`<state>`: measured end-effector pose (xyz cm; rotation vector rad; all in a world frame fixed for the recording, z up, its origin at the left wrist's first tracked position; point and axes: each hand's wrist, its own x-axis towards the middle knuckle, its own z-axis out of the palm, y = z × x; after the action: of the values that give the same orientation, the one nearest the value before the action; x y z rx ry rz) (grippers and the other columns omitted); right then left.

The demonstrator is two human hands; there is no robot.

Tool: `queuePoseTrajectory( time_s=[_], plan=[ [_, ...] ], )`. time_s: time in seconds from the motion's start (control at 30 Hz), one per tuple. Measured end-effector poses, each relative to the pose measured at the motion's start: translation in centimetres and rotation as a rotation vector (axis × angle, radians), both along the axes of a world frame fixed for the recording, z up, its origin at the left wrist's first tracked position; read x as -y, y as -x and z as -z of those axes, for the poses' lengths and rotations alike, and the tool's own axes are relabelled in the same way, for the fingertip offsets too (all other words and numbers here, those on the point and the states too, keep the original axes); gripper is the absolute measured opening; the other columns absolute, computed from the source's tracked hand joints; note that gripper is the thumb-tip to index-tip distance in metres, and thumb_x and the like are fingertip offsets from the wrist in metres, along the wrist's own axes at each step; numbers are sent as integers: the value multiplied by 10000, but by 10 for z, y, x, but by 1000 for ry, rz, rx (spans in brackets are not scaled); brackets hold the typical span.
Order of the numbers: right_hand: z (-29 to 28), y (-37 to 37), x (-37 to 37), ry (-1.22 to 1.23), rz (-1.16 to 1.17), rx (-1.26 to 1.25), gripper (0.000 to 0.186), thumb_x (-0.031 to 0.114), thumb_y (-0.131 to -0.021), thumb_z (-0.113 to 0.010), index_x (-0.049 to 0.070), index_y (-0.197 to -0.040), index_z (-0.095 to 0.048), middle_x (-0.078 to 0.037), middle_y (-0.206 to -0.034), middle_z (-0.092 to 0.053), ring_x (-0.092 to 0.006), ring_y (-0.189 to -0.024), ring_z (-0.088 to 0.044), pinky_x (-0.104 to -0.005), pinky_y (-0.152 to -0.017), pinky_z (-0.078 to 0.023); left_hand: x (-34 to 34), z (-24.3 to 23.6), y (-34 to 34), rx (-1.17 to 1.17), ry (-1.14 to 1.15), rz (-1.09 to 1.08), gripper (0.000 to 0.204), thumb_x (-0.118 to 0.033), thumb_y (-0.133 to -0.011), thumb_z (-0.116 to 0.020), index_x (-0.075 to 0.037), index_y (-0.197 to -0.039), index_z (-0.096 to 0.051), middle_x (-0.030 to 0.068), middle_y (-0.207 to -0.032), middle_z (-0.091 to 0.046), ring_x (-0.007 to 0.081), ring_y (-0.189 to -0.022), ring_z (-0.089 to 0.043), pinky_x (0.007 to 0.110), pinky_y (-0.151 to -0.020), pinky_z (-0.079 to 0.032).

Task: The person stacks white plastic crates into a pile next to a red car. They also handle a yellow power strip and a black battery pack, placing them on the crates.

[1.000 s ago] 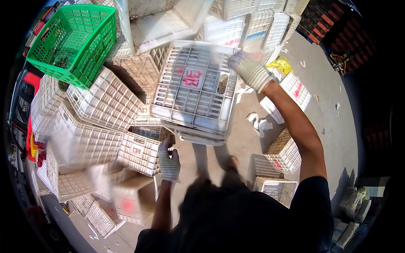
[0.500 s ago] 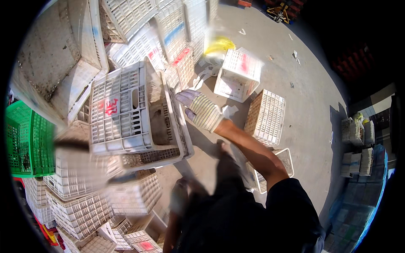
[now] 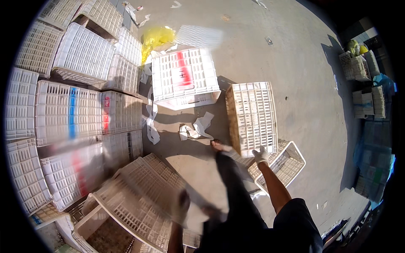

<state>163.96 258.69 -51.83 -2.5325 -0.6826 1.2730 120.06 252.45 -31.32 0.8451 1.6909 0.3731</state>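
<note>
My right hand [image 3: 261, 156], in a pale work glove, reaches to the near end of a white slatted plastic crate [image 3: 253, 116] on the floor. Its thumb and fingers are apart against that crate's edge. Beside it, partly under my forearm, lies another white crate [image 3: 291, 166] with its opening showing. My left hand [image 3: 181, 206], smeared by motion, is low down next to a tilted, blurred white crate [image 3: 145, 198]. Whether its fingers grip that crate does not show.
Stacked white crates [image 3: 69, 111] line the left side. Ahead on the floor stands a white crate with a red stripe [image 3: 183, 76], near a yellow plastic bag [image 3: 158, 38] and white scraps [image 3: 202, 124]. More crates [image 3: 358, 67] and a blue-wrapped stack [image 3: 375, 156] stand far right.
The view has swung right and down. My right hand has left the crate with red marking on the left and come to the floor crate on the right. The left hand remains low and blurred.
</note>
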Motion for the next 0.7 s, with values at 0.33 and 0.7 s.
queuePoseTrajectory(
  time_s=[0.33,0.7],
  plan=[
    [165,-168,-23,-43,326,78,805,347,-734,-828,-47,-1339,-471,-190,-1320,-561,-295,-1190,-541,-381,-995,-429,-399,162,-98,495,-26,-613,698,-416,-883,-690,-8,-1376,-410,211,-1313,-536,332,-1147,-583,490,-926,-523],
    [70,-127,-106,-231,294,-354,169,83,-778,-734,89,-833,-575,35,-687,-555,-88,-572,-461,-276,-491,-387,-433,145,-142,948,-250,-923,149,-99,-929,-616,-50,-1068,-596,113,-1027,-668,289,-946,-678,456,-865,-591]
  ],
)
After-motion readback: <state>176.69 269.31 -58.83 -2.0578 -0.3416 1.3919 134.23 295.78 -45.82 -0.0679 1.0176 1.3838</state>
